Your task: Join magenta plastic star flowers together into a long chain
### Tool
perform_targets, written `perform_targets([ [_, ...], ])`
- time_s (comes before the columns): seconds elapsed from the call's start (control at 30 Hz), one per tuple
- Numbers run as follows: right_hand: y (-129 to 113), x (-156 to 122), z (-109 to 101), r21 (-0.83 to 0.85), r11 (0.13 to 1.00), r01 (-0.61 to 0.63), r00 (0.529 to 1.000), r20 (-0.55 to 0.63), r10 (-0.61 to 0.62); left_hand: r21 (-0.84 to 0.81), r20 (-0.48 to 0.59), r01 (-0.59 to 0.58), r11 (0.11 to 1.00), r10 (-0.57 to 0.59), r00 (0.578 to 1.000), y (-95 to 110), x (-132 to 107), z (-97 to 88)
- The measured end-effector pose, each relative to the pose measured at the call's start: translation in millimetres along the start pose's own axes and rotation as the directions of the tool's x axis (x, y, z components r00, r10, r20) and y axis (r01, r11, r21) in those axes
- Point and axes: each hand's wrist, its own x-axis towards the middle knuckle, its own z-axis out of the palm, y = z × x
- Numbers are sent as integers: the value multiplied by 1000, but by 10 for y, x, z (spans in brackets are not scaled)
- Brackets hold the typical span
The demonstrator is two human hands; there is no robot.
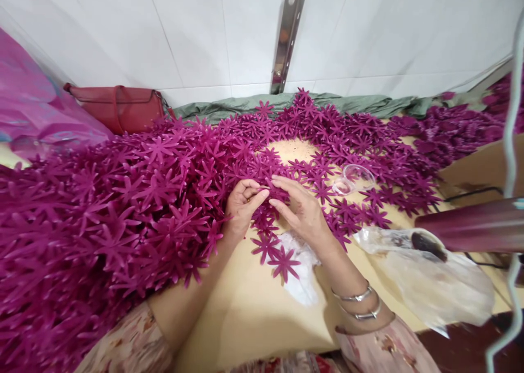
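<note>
My left hand (244,203) is closed, thumb and index finger pinching a purple star-shaped flower piece (262,188) with narrow petals; the fingers hide part of it. Just to its right, my right hand (302,212) has its thumb and fingers apart, the fingertips close to that piece. Whether they touch it I cannot tell. A large heap of the same flower pieces (155,198) rises beside my left forearm. Two loose flower pieces (284,263) lie below my hands, partly over a crumpled white sheet (303,286).
Clear plastic cups (357,178) stand among scattered pieces to the right. A crumpled plastic bag (442,275) lies near a purple cylinder (470,226) and a pale cord (510,144). A red handbag (118,108) rests by the tiled wall, beside a pink bag (36,100).
</note>
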Motion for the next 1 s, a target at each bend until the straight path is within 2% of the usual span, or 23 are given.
perform_targets([
  [0.13,35,-22,69,-123,992,-23,999,-32,19,91,16,-52,995,51,999,-24,-4,1],
  [0.27,35,-35,75,-196,979,-46,999,-9,45,311,19,-173,934,176,984,14,-46,10],
  [0.4,-22,-22,15,-145,984,-106,994,6,108,471,159,-293,832,247,956,110,-97,30],
  [0.5,-56,-6,-21,-50,986,-159,987,23,160,447,196,-293,845,227,954,131,-110,47],
  [0.63,-77,3,-28,25,978,-208,978,41,207,403,143,-181,897,133,981,73,-111,34],
  [0.77,-101,0,-2,41,973,-227,973,51,225,434,90,-179,883,155,984,30,-105,10],
  [0.87,-103,-9,36,34,974,-223,975,26,222,415,63,-165,895,153,986,20,-101,28],
  [1.0,-79,-29,71,85,958,-275,956,-82,282,337,4,-189,922,199,980,18,-111,70],
])
